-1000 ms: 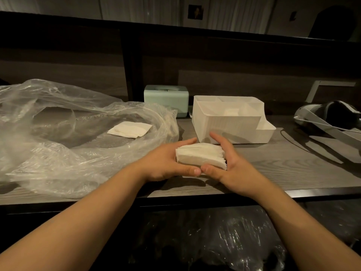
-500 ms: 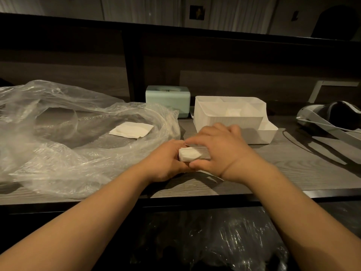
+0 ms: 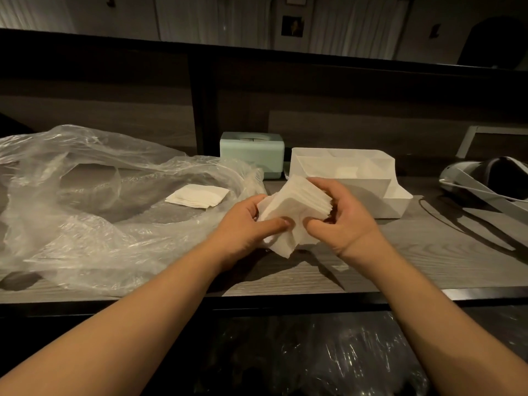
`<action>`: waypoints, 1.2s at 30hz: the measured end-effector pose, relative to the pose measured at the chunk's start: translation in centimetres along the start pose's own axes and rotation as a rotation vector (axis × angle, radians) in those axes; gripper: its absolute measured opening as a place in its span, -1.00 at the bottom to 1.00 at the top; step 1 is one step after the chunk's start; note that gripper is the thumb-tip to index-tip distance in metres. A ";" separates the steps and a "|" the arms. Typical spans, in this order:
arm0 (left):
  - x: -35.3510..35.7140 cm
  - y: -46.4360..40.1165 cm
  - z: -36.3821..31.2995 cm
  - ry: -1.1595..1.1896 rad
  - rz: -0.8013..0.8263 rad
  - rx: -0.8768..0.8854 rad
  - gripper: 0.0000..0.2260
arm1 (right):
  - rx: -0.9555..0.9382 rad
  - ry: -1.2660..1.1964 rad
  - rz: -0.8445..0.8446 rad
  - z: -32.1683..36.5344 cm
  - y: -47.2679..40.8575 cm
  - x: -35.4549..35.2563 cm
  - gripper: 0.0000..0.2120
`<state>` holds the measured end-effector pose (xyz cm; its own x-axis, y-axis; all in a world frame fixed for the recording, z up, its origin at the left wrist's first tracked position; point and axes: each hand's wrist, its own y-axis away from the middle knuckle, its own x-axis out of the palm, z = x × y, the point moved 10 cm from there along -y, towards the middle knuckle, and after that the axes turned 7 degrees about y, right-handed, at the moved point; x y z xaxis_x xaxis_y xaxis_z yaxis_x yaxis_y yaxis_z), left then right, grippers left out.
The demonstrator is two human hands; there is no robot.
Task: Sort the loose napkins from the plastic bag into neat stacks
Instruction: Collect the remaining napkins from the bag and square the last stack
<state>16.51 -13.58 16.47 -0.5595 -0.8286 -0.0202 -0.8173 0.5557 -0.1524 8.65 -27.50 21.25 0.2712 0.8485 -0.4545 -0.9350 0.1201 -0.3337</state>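
Both hands, left hand and right hand, grip fanned napkin stack between curled fingers; suggest tapping edges on bench below to square it.

- A grey wood-grain bench carries everything.
- A pale green box stands at the back against the wall.
- A white divided organiser sits just right of it.
- A headset lies at the far right.
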 end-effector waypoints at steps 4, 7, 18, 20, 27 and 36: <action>0.8 0.5 -0.2 -0.142 0.016 0.031 -0.68 | 0.075 0.005 0.050 -1.1 0.8 0.4 -0.54; 0.7 0.6 -0.9 -0.136 0.012 0.078 -0.55 | 0.114 -0.077 -0.009 -1.6 1.2 0.0 -0.72; 2.0 0.3 0.1 -0.172 0.138 0.027 -0.70 | 0.212 -0.107 -0.020 -4.0 2.3 -0.9 -0.71; 2.2 0.2 0.3 -0.197 0.155 0.017 -0.73 | 0.188 -0.087 -0.020 -3.4 2.1 -1.1 -0.82; 2.4 0.4 0.1 -0.209 0.176 0.007 -0.73 | 0.187 0.136 0.006 -2.4 -0.4 -1.4 -0.92; 2.3 0.1 0.5 -0.214 0.179 0.007 -0.72 | 0.240 -0.005 -0.057 -2.5 -0.9 -2.2 -0.94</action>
<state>15.23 -15.47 15.95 -0.6523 -0.7135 -0.2557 -0.7070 0.6944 -0.1342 9.46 -30.75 20.42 0.3243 0.8393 -0.4364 -0.9460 0.2860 -0.1529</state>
